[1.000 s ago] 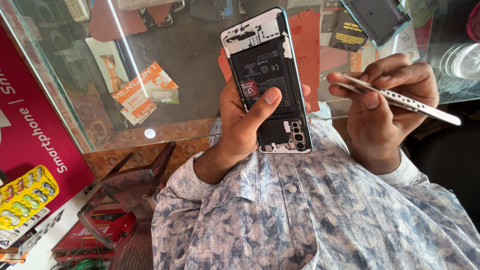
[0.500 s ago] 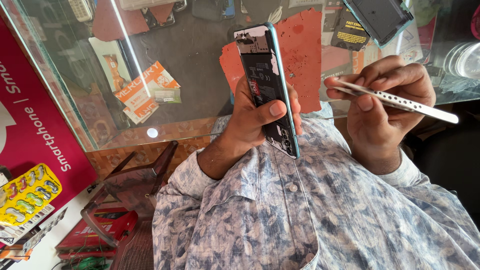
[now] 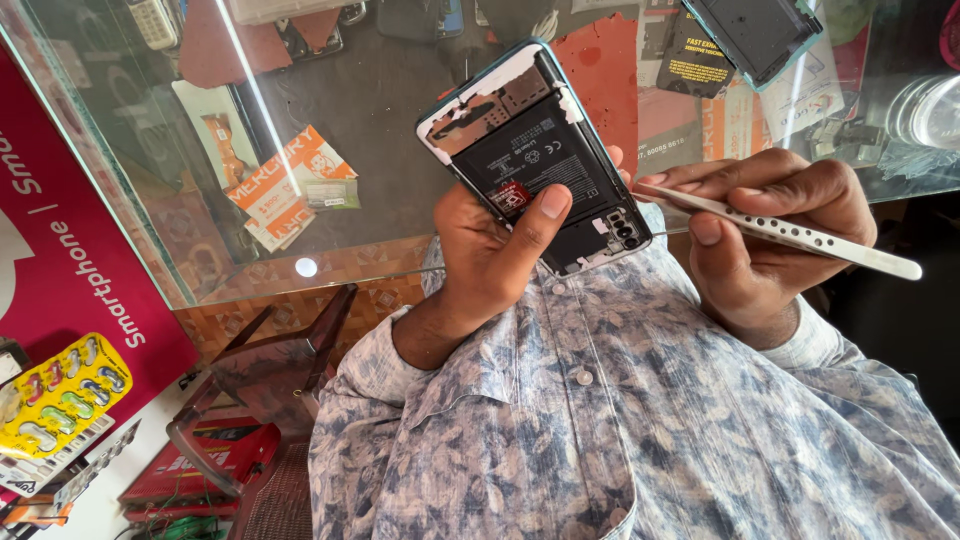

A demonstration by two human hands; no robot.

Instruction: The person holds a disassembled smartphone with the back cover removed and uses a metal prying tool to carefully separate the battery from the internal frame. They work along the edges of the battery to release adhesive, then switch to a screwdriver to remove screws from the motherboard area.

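Note:
My left hand point(image 3: 490, 255) grips an opened smartphone point(image 3: 530, 150) with its back cover off, so the black battery and camera module show. The thumb presses on the battery. The phone is tilted, its top toward the upper left. My right hand point(image 3: 770, 225) holds white tweezers point(image 3: 800, 235) in a pinch. Their tips point left, close to the phone's lower right corner by the camera. Both hands hover over the near edge of a glass counter point(image 3: 330, 130), above my patterned blue shirt.
A removed phone back cover point(image 3: 760, 35) lies on the glass at the upper right, beside printed cards point(image 3: 690, 60). An orange and white packet point(image 3: 285, 185) lies under the glass. A red banner point(image 3: 70, 270), a yellow blister pack point(image 3: 60, 395) and a chair point(image 3: 260, 370) stand at left.
The phone has turned from edge-on half a second ago back to showing its open back. It now tilts more to the left. The tweezers stay close by the phone's right side.

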